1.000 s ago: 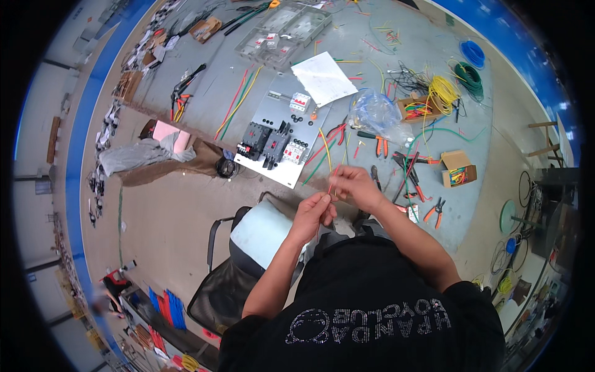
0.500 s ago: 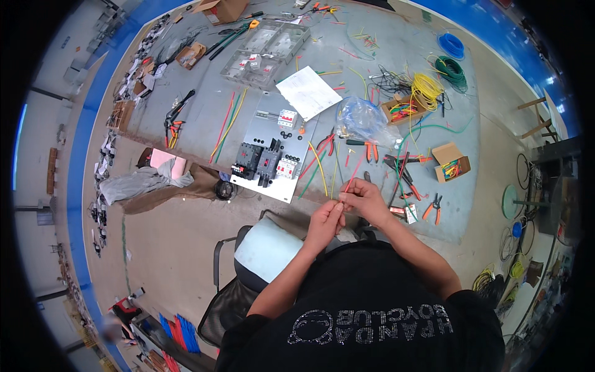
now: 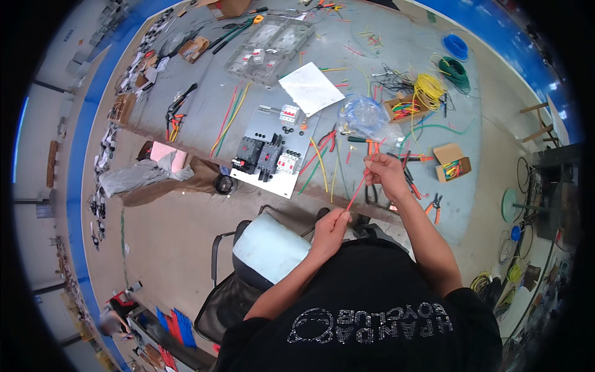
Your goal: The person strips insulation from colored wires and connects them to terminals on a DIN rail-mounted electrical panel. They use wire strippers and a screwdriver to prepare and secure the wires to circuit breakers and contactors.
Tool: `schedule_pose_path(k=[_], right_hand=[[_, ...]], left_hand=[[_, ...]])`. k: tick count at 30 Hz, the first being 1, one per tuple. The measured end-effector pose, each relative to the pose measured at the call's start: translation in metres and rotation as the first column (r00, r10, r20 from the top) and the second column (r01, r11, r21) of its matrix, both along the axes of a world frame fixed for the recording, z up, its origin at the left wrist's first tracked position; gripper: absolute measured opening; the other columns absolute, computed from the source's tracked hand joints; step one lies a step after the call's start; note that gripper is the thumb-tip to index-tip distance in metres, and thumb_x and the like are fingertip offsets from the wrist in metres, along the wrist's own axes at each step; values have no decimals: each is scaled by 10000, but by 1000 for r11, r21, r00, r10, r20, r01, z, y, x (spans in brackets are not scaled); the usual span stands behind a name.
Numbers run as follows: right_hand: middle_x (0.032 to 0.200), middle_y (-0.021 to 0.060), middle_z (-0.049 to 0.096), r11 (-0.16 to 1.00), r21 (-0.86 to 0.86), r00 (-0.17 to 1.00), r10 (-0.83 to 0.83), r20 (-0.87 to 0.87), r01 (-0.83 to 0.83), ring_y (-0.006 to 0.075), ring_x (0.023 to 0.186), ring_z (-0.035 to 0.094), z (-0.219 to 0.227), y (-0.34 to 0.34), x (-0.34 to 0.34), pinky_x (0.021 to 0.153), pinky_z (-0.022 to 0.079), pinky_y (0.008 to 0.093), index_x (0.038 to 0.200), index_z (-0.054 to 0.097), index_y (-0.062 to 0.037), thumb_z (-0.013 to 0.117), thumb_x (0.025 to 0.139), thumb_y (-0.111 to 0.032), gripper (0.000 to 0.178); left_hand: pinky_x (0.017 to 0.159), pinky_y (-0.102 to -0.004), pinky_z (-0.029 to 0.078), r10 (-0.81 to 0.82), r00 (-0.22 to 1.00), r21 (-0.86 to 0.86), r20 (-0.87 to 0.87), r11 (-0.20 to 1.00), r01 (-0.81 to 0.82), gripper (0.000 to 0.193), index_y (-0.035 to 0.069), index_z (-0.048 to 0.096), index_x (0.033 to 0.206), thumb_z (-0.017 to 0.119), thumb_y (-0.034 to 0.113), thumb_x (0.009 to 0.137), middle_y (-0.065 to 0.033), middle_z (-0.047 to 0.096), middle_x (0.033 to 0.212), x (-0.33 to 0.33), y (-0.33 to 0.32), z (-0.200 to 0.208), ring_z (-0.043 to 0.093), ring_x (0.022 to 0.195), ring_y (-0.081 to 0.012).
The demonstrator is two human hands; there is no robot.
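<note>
A short red wire point(image 3: 356, 194) is stretched slantwise between my two hands, just past the table's front edge. My left hand point(image 3: 331, 229) pinches its lower end, close to my body. Further up and to the right, my right hand point(image 3: 385, 173) grips the wire near its other end, whose tip sticks out beyond the fingers. To the left lies a white mounting plate point(image 3: 282, 187) carrying a black contactor point(image 3: 248, 154), a dark relay-like block point(image 3: 269, 160) and white circuit breakers point(image 3: 287, 163). Loose yellow, green and red wires lie between the plate and my hands.
Orange-handled pliers point(image 3: 436, 208) and a carton of coloured wire pieces point(image 3: 451, 162) lie right of my right hand. Behind them are a clear plastic bag point(image 3: 365, 116) and yellow, green and blue wire coils point(image 3: 455, 47). A chair with a pale cushion point(image 3: 271, 248) stands at my left.
My hands have moved apart: the right has gone up and to the right along the red wire, the left slightly down. More of the wire now shows between them.
</note>
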State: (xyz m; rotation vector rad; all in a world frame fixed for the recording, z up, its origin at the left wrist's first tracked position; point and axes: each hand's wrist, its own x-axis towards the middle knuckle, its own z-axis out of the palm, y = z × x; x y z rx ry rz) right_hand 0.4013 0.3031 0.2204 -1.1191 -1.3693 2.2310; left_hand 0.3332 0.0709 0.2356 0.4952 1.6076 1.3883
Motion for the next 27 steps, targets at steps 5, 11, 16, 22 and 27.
schedule_pose_path(k=[5, 11, 16, 22, 27], right_hand=[[755, 52, 671, 997, 51, 999, -52, 9, 51, 126, 599, 637, -9, 42, 4, 562, 563, 293, 895, 667, -26, 692, 938, -150, 133], [765, 38, 623, 921, 196, 941, -333, -59, 338, 88, 574, 578, -3, 122, 29, 568, 568, 270, 935, 665, -21, 629, 929, -119, 105], [780, 23, 643, 971, 237, 999, -42, 7, 39, 106, 636, 616, 27, 94, 25, 622, 536, 273, 929, 657, -38, 695, 962, -351, 317], [753, 18, 657, 927, 43, 926, 375, -49, -373, 81, 643, 618, 27, -47, -3, 599, 512, 238, 902, 665, -27, 675, 982, -252, 239], [779, 18, 662, 967, 20, 962, 255, -96, -255, 81, 651, 624, 30, -36, -3, 597, 529, 251, 921, 649, -21, 642, 1004, -182, 181]], left_hand=[[494, -231, 308, -19, 1000, 14, -1, 1000, 19, 221, 36, 612, 916, 537, 192, 1055, 61, 431, 624, 8, -21, 9, 378, 546, -33], [553, -274, 415, -25, 972, -64, -233, 998, 10, 233, 4, 629, 934, 561, 197, 1044, -12, 551, 646, 20, -53, 7, 495, 588, -81], [492, -220, 382, 69, 995, 5, 78, 998, -69, 224, 32, 636, 1021, 504, 204, 1077, 19, 524, 656, 0, -32, 18, 464, 525, -43], [485, -203, 377, 45, 994, 48, 104, 998, -50, 238, 31, 641, 1057, 511, 228, 1075, 5, 576, 699, -6, -4, 9, 494, 529, -52], [487, -198, 378, 3, 981, 76, 192, 997, -18, 250, 29, 635, 1074, 494, 236, 1080, 0, 592, 711, -8, 0, 6, 514, 547, -54]])
